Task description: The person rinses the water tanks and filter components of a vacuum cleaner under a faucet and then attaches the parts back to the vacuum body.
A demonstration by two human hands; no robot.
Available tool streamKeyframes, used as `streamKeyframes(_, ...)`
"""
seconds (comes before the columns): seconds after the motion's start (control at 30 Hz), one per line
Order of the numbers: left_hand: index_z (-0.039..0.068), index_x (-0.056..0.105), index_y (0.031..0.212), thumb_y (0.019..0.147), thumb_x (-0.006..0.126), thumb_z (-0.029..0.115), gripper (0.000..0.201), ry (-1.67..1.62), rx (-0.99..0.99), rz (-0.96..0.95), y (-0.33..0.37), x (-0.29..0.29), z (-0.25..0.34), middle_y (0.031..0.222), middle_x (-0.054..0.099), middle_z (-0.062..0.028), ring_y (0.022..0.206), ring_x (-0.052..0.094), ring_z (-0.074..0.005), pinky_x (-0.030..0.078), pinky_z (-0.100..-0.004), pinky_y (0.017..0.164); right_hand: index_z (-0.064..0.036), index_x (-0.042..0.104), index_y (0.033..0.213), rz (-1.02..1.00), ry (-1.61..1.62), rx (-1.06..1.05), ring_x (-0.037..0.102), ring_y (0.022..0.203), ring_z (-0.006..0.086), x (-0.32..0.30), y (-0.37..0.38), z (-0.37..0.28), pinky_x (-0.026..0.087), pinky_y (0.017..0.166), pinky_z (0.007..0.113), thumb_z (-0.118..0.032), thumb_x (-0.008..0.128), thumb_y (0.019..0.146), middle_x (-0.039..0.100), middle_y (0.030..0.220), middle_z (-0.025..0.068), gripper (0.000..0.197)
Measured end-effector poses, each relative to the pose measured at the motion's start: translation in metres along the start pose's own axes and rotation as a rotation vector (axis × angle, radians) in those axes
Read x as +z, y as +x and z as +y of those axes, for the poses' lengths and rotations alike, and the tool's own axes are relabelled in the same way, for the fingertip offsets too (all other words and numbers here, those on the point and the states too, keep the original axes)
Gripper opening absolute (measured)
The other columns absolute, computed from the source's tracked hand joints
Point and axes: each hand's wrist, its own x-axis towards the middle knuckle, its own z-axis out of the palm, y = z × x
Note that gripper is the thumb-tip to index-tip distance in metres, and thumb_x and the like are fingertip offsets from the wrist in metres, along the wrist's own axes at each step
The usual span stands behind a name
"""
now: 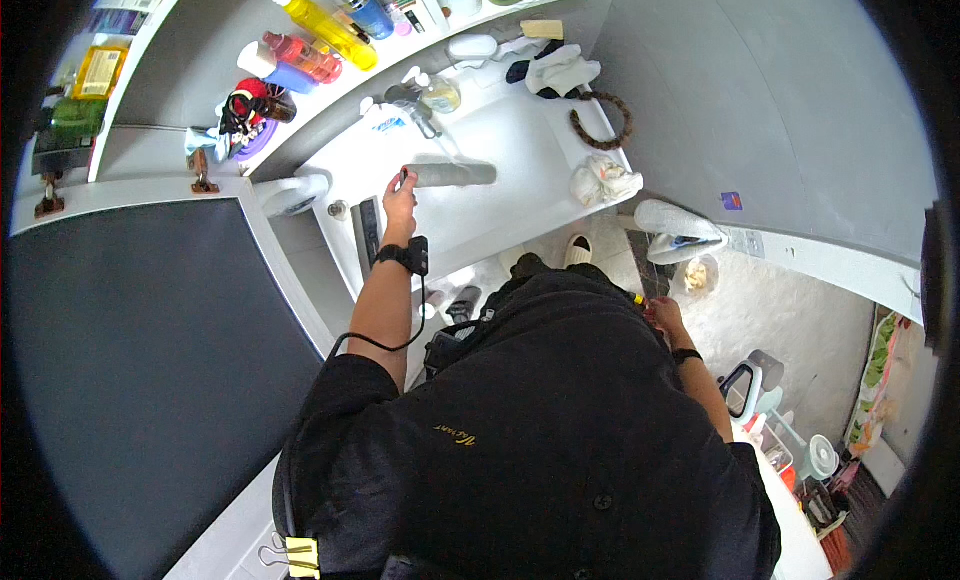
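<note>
Upper centre, the left hand's [401, 205] grip is closed on one end of a grey roller [450, 174], already in the white sink [535, 160] but not yet released; rinsed or not, I cannot tell. Right of centre, the right hand's [663, 315] grip near a yellow piece [637, 299] is unclear.

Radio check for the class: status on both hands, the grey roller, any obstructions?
Left hand gripping grey roller by one end. Right hand low by waist, grip unclear. Faucet nearby; nothing visibly blocking.
</note>
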Motion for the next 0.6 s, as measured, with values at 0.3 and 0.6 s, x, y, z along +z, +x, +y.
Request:
streamKeyframes(0.3, -0.002, 0.056, 0.135, 0.086, 0.084, 0.033, 0.067, -0.005, 0.029, -0.023, 0.009, 0.016, 0.013, 0.073, 0.053, 0.0023, 0.058, 0.046, -0.0088, 0.038, -0.0254, 0.052, -0.0058, 0.064, 0.108, 0.028, 0.090, 0.068, 0.064, 0.056, 0.0197, -0.003, 0.002, 0.041, 0.049, 0.045, 0.034, -0.024, 0.061, 0.099, 0.069, 0.077, 0.0084, 0.020)
streamKeyframes(0.6, -0.009, 0.064, 0.113, 0.083, 0.082, 0.052, 0.070, 0.524, 0.069, 0.053, 0.017, 0.047, 0.024, 0.072, 0.064, -0.0072, 0.053, 0.056, -0.0148, 0.044, -0.0301, 0.046, -0.0059, 0.060, 0.115, -0.001, 0.173, 0.072, 0.067, 0.058, 0.0244, -0.004, 0.015, 0.062, 0.056, 0.048, 0.040, -0.021, 0.058, 0.099, 0.070, 0.079, 0.0119, 0.022)
